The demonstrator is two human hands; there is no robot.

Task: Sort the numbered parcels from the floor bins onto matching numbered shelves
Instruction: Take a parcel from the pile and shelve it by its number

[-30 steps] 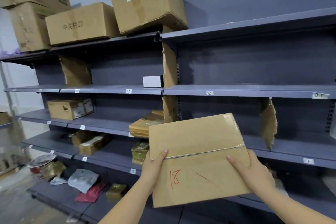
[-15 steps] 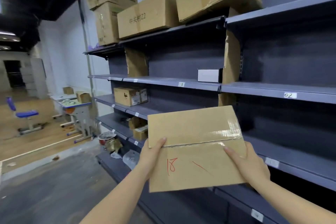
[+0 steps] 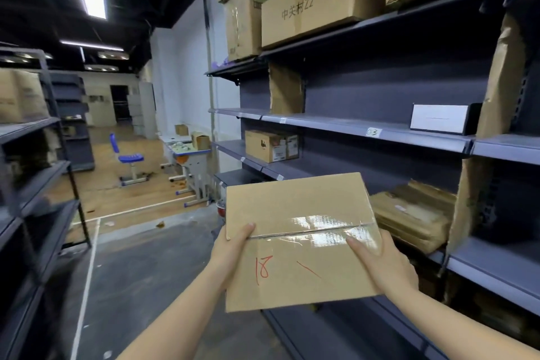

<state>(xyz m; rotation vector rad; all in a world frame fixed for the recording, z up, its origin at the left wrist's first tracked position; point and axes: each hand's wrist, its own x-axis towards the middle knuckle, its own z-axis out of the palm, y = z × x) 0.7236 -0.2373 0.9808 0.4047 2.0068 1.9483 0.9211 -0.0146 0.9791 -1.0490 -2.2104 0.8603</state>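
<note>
A taped cardboard parcel [image 3: 295, 207] marked "18" in red is held up in front of me with both hands. My left hand [image 3: 232, 251] grips its left edge, thumb on top. My right hand [image 3: 382, 260] grips its right side, thumb lying on the taped seam. The grey shelving [image 3: 365, 128] runs along my right; one shelf edge carries a label reading "03" [image 3: 374, 132].
Big cartons [image 3: 315, 6] sit on the top shelf. A white box [image 3: 438, 119], a small printed carton [image 3: 270, 145] and flat brown parcels [image 3: 412, 213] lie on lower shelves. Another rack [image 3: 32, 184] stands at left. A desk [image 3: 190, 155] and blue chair [image 3: 128, 158] stand down the aisle.
My view has swung left along the shelving, so the aisle, the left rack and the far room came into sight. Both hands keep the same grip on the parcel.
</note>
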